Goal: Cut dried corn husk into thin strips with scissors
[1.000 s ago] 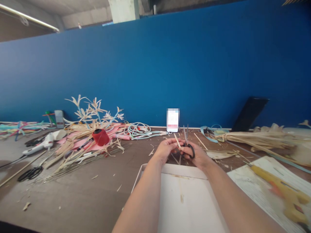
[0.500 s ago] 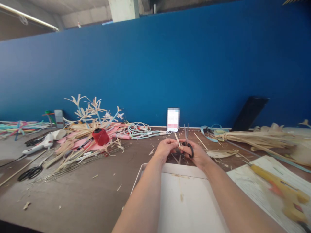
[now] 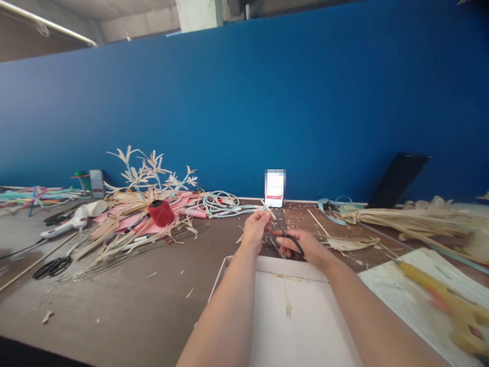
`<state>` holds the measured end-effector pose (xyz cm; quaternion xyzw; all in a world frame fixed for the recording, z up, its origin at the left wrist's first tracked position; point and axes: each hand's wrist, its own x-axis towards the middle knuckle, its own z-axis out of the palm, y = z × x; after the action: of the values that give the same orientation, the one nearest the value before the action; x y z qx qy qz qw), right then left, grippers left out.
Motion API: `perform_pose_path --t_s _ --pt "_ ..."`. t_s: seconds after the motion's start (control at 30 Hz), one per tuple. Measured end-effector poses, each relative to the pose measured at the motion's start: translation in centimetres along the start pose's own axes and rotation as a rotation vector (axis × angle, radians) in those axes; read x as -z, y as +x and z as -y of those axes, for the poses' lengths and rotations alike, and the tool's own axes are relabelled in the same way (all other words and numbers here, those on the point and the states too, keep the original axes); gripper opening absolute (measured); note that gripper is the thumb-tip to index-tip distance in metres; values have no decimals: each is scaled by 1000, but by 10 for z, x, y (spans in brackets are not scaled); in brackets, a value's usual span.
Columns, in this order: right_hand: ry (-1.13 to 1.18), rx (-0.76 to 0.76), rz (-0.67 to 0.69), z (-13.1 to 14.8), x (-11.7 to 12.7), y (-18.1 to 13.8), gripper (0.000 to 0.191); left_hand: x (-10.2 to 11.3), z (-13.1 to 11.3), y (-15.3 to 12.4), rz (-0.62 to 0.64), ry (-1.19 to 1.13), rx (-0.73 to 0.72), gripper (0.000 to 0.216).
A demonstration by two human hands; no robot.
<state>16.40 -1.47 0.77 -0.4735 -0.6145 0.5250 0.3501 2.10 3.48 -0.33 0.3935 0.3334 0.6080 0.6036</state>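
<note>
My left hand (image 3: 256,230) is closed in a pinch on a thin pale strip (image 3: 266,206), which looks like dried husk and sticks up past the fingertips. My right hand (image 3: 301,245) is wrapped round the black handles of a pair of scissors (image 3: 295,243). Their blades point up and left, close to the strip; whether they touch it I cannot tell. Both hands are above the far edge of a white box lid (image 3: 294,306). Behind them a lit phone (image 3: 274,188) leans upright against the blue partition.
At left lie a pile of husk strips with pale husk flowers (image 3: 153,171), a red thread spool (image 3: 161,213), a white glue gun (image 3: 71,224) and black-handled scissors (image 3: 53,266). At right are a husk bundle (image 3: 382,216) and a yellow glue gun (image 3: 431,285) on paper. Scraps litter the brown table (image 3: 145,316).
My left hand has moved slightly up and away from the right with the strip. The scissors have tipped from upright to pointing left, towards the strip. The view has shifted slightly.
</note>
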Motion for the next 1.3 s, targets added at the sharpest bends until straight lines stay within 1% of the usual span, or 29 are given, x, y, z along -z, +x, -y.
perform_pose_path --t_s 0.17,0.3,0.43,0.7,0.97,1.3 --pt "-27 -8 1 -1 -2 1 51 2 1 3 -5 -32 -30 25" --pt "-73 -21 -21 4 -4 0 51 2 1 3 -3 -31 -34 26" --pt "-108 -24 -47 8 -5 -1 52 1 -1 1 -3 -49 -18 26" --pt "-133 -26 -88 8 -8 0 56 -4 -4 -2 -33 -149 39 25" --pt "-157 -6 -102 4 -8 3 56 -3 -3 -2 -26 -201 41 24" --pt "-146 16 -114 8 -10 2 52 -2 -3 -2 -1 -226 32 24"
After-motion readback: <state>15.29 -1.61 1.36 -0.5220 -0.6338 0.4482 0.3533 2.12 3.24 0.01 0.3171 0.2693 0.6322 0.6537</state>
